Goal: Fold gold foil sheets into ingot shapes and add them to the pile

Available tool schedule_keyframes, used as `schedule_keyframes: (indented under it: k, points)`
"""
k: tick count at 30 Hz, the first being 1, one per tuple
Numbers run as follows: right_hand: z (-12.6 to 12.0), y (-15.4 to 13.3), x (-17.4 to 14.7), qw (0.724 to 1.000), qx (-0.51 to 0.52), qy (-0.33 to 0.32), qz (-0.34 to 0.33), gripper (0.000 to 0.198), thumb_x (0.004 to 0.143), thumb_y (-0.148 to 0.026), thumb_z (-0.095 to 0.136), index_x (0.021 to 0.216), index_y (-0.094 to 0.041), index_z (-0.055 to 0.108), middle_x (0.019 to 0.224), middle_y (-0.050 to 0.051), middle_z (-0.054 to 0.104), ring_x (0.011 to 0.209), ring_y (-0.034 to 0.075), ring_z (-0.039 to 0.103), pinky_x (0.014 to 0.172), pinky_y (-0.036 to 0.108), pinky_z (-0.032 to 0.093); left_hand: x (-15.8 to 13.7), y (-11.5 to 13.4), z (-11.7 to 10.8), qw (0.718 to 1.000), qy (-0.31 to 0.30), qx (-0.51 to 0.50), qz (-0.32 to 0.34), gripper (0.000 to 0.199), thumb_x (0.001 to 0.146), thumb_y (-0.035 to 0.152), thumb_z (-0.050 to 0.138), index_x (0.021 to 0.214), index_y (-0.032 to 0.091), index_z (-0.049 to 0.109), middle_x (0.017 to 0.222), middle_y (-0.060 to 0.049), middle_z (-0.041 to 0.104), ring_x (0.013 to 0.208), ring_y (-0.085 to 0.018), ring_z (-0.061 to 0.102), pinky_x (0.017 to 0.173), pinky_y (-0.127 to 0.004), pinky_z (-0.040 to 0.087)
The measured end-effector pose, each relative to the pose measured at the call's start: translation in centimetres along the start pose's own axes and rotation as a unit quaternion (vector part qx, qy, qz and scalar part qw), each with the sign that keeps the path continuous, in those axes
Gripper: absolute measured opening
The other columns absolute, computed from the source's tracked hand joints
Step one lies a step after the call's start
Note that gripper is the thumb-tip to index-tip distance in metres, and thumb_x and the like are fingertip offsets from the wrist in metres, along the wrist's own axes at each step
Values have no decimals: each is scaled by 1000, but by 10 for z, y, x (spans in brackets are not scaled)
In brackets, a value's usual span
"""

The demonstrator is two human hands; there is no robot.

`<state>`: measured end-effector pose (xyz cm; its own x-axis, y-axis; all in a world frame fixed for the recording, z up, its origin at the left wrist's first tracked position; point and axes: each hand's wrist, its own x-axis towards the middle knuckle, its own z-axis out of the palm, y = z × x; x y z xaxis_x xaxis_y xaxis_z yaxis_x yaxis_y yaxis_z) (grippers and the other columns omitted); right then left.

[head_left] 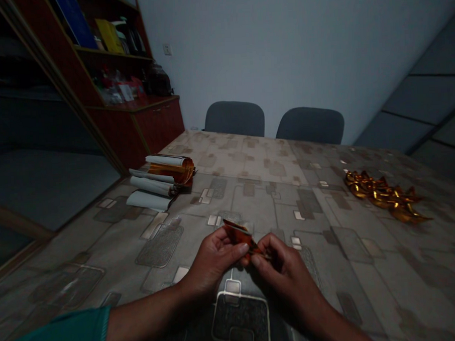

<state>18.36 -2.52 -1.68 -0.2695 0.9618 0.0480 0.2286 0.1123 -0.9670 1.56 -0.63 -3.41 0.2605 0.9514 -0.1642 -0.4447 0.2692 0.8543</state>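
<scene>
Both hands meet over the near part of the table, pinching one small piece of shiny copper-gold foil paper [238, 234]. My left hand [216, 259] grips its left side between thumb and fingers, and the sheet stands up above the thumb. At the lower right end, my right hand [286, 268] pinches the foil, which looks narrow and crumpled or folded there. The fingers partly hide the piece, so its full shape cannot be made out.
On the left lie curled foil sheets [153, 186] with pale backs. Several shiny gold folded foil pieces [381, 194] sit in a cluster on the right. A patterned cover lies over the table [247, 189]. Two grey chairs [235, 119] stand behind it, with a wooden cabinet [161, 125] at the back left.
</scene>
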Motion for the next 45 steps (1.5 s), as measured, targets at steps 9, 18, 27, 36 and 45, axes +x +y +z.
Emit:
schedule_keyframes:
  k: [9, 18, 27, 36, 45]
  points:
    - [-6, -2, 4, 999, 18, 41, 10, 16, 79, -34, 66, 87, -20, 64, 70, 0, 59, 63, 16, 53, 56, 30, 41, -4, -5, 3, 996, -49, 74, -31, 45, 63, 33, 88, 86, 18, 53, 77, -1, 66, 61, -12, 62, 53, -21, 50]
    - [-4, 6, 6, 991, 123, 15, 47, 27, 83, -43, 66, 73, -20, 56, 66, -1, 55, 59, 13, 50, 53, 27, 40, -8, -4, 5, 994, -73, 76, -11, 46, 67, 31, 85, 78, 21, 41, 66, 6, 58, 53, -6, 53, 48, -15, 43]
    - [-10, 6, 4, 991, 128, 14, 30, 26, 94, -43, 56, 112, -25, 59, 74, -2, 58, 65, 16, 54, 59, 28, 42, -5, -1, 1, 992, -99, 53, -61, 42, 67, 35, 86, 77, 18, 49, 67, 4, 61, 52, -6, 55, 48, -16, 41]
    - [-20, 9, 6, 996, 81, 38, 10, 30, 98, -40, 49, 121, -26, 61, 83, 3, 62, 69, 18, 56, 62, 32, 44, -6, 2, 0, 993, -86, 54, -60, 41, 67, 35, 87, 77, 17, 51, 63, 5, 59, 50, -6, 52, 49, -17, 40]
    - [-25, 1, 6, 991, -58, 14, -122, 35, 92, -22, 55, 124, -34, 60, 135, 8, 52, 123, 28, 49, 97, 45, 42, -8, 10, 0, 970, -148, -99, -167, 32, 70, 24, 84, 86, 16, 57, 75, 1, 61, 61, -9, 57, 56, -19, 42]
